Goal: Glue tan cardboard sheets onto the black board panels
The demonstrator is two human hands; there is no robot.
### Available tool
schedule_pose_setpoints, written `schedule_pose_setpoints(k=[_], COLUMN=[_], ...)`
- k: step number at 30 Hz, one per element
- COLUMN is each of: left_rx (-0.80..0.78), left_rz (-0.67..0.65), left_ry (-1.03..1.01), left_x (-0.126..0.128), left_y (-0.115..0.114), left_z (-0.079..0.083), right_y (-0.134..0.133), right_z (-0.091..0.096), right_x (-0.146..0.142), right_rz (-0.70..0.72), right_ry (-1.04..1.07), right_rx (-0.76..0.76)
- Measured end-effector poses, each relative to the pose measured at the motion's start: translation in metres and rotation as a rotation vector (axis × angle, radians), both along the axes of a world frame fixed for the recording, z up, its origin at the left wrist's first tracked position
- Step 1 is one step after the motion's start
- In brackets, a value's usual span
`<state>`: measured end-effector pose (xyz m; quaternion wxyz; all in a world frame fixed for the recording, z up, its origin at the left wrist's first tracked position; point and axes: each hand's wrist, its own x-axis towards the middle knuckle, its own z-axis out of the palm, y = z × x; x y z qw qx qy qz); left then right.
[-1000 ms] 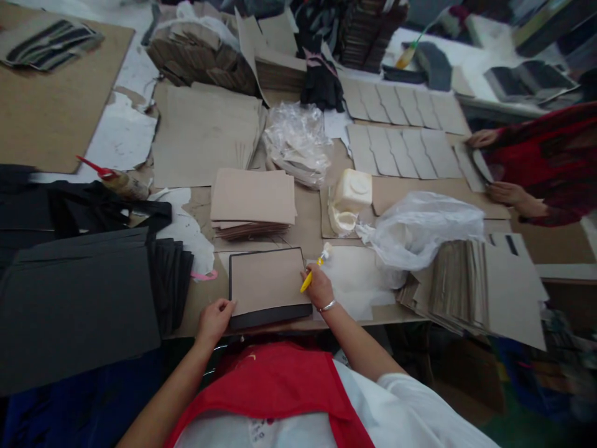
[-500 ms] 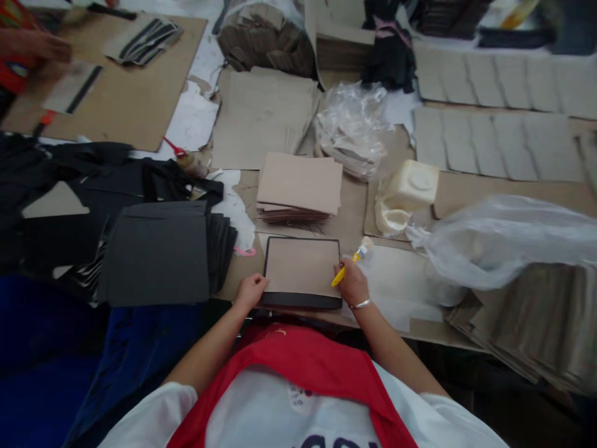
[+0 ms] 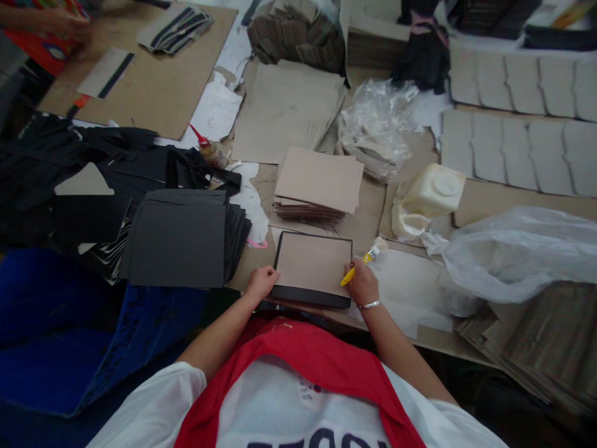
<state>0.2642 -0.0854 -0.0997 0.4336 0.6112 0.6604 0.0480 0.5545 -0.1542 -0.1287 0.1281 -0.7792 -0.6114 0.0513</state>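
A beige board (image 3: 314,261) with a thin black border and a wider black band along its near side lies in front of me at the table's edge. My left hand (image 3: 262,283) is closed, its fingers pinching the board's left edge. My right hand (image 3: 364,284) is at the right edge, with a yellow-handled paintbrush (image 3: 357,271) held in it, bristles pointing away to the upper right. Some of the right fingertips are hidden behind the hand and brush. Just beyond the board sits a stack of beige boards (image 3: 321,177).
Black sheets (image 3: 180,239) are stacked at left, near a red-tipped bottle (image 3: 212,149). A cut-open plastic jug (image 3: 436,190) and a clear plastic bag (image 3: 522,242) stand at right. Grey boards (image 3: 527,336) overhang the front edge. A co-worker's hand (image 3: 69,26) shows at upper left.
My view has shifted, so most of the scene sits further right in the picture. Both hands stay at the board's edges, and the paintbrush remains in my right hand.
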Motion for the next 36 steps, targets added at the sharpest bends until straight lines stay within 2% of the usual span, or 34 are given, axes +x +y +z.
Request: schedule_pose_setpoints(k=[2,6,8,10,13,16,19,21,23,26,28,30,33,36], left_rx=[0.005,0.007,0.075,0.230,0.520,0.723,0.786,0.767,0.749,0.763,0.773,0.775,0.776,0.771], left_rz=[-0.085,-0.343,-0.444,-0.546,-0.711,-0.838,-0.900,-0.898,-0.888,-0.870,-0.856,-0.848,-0.850,-0.857], left_ry=[0.095,0.351,0.451,0.495,0.386,0.104,-0.086,-0.107,-0.106,-0.128,-0.144,-0.145,-0.138,-0.136], left_x=[0.001,0.000,0.000,0.003,0.018,0.045,0.071,0.080,0.083,0.080,0.079,0.079,0.080,0.079], left_y=[0.003,0.012,0.015,0.016,0.012,0.001,-0.008,-0.011,-0.011,-0.010,-0.010,-0.010,-0.011,-0.011], left_z=[0.006,0.021,0.029,0.035,0.037,0.031,0.016,0.004,-0.007,-0.018,-0.022,-0.022,-0.020,-0.018], right_y=[0.001,0.003,0.004,0.002,-0.004,-0.009,0.001,0.017,0.037,0.068,0.085,0.096,0.096,0.077], right_z=[0.003,0.013,0.020,0.027,0.046,0.074,0.098,0.105,0.104,0.089,0.075,0.064,0.054,0.054], right_x=[-0.002,-0.010,-0.009,-0.001,0.020,0.036,0.031,0.015,-0.009,-0.053,-0.078,-0.092,-0.081,-0.041], right_rz=[-0.008,-0.060,-0.103,-0.134,-0.150,-0.229,-0.350,-0.367,-0.350,-0.306,-0.282,-0.274,-0.267,-0.289], right_ry=[-0.022,-0.086,-0.116,-0.122,-0.046,0.146,0.502,0.778,0.999,1.223,1.300,1.317,1.281,1.204], right_rx=[-0.028,-0.083,-0.095,-0.087,-0.020,0.122,0.243,0.218,0.122,-0.024,-0.084,-0.119,-0.143,-0.135])
